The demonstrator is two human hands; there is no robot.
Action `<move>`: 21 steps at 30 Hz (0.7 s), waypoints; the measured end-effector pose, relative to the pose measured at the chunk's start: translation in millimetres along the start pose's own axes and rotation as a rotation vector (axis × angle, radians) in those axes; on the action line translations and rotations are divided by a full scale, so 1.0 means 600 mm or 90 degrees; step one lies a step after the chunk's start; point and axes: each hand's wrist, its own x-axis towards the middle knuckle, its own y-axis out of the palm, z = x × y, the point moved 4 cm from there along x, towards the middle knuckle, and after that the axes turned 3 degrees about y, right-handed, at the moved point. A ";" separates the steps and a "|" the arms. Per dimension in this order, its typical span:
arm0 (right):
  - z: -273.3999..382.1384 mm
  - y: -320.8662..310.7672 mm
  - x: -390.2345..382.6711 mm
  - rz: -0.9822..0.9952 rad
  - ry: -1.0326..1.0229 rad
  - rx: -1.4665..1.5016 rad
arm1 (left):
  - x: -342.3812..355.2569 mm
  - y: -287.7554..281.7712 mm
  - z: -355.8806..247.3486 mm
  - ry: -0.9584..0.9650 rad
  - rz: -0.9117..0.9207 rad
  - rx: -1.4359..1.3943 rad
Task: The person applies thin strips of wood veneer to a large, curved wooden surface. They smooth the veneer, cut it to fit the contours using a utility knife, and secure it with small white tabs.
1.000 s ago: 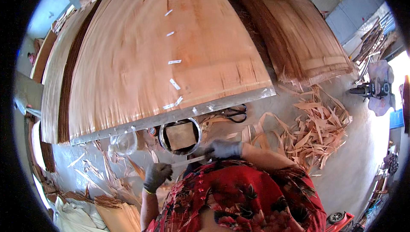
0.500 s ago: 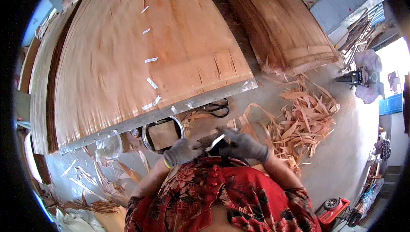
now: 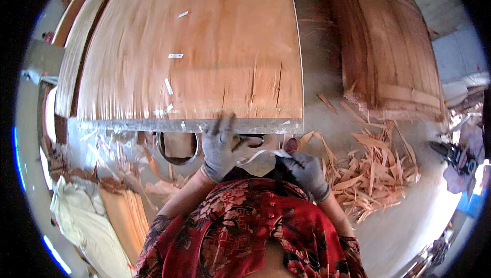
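My left hand [image 3: 219, 150], in a grey glove, is raised near the front edge of the pale wood veneer stack [image 3: 230, 47], its fingers apart and blurred. My right hand [image 3: 307, 173], also gloved, grips a white tape strip [image 3: 266, 153] that curls toward my left. Short white strips [image 3: 175, 56] lie in a line on the veneer. Below the stack's grey metal front edge [image 3: 261, 126] are black-handled scissors [image 3: 255, 144], partly hidden, and a round silver-rimmed object [image 3: 161, 147] with a tan block inside.
A darker veneer stack [image 3: 388, 58] stands to the right. Loose wood scraps [image 3: 378, 175] are piled on the floor [image 3: 414, 227]. A pale sack [image 3: 82, 216] and wood sheets [image 3: 125, 221] lie at the lower left. A vehicle with black handlebars [image 3: 455, 160] stands at the right edge.
My left hand has risen toward the stack's edge and spread its fingers. My right hand has shifted right with the white strip. The view has turned, so the stack now sits straighter.
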 end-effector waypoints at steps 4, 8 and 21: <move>-0.040 -0.100 0.031 0.051 0.250 0.161 | 0.036 0.040 0.008 -0.107 -0.014 0.132; -0.071 -0.147 0.064 0.053 0.223 0.111 | 0.055 0.064 0.017 -0.110 0.039 0.215; -0.046 -0.126 0.054 0.048 0.276 0.141 | 0.036 0.044 0.037 0.090 -0.235 0.200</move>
